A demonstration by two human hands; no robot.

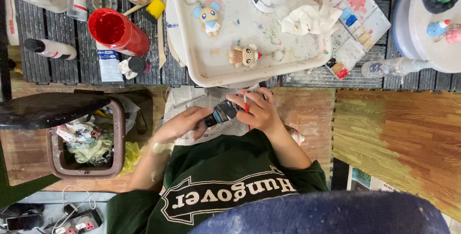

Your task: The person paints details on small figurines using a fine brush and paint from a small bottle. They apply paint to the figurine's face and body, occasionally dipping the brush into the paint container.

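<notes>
While both hands point(182, 124) point(257, 111) clasp dark tube point(222, 113), tray edge point(230, 81) near.

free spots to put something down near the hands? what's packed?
Free: middle of the white tray, between the blue-eared figure, brown figure and crumpled tissue; also the wooden floor right of the right hand. Crowded: slats around the red jar; the bin is full.

Worn wooden floor point(408, 138), dark slatted table point(53, 61), brown bin point(117, 138).
</notes>
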